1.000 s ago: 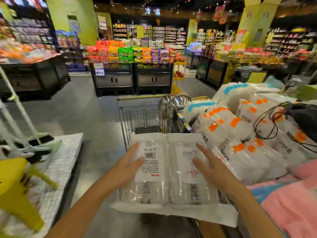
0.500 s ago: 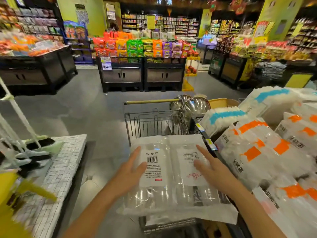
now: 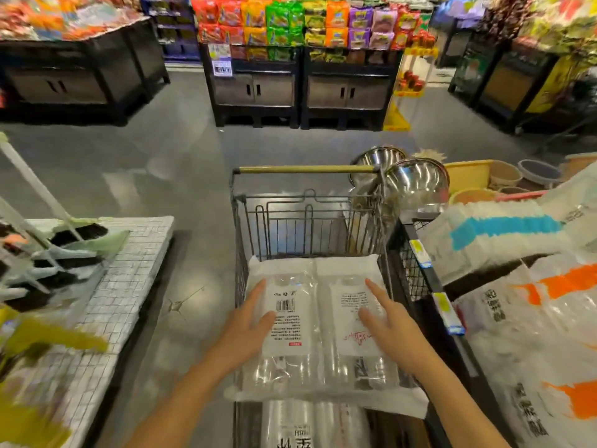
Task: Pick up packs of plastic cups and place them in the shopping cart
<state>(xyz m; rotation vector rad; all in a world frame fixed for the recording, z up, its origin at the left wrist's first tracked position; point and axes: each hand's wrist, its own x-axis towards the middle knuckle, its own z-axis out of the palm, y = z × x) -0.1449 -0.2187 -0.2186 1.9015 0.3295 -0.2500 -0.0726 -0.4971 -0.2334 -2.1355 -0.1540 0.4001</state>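
A clear plastic pack of stacked cups with two white printed labels lies across the top of a wire shopping cart. My left hand rests flat on its left side beside the barcode label, fingers straight. On the pack's right label lies my right hand, fingers spread and straight. Under the pack, near the cart's close end, another wrapped pack shows.
Right of the cart a black mesh bin holds bagged cup packs with orange and blue bands. Steel bowls stand beyond it. A white gridded stand with brooms is on the left. Snack displays line the far aisle.
The view has tilted down and moved left over the cart. The pack sits lower, over the cart basket, with both hands still flat on it.
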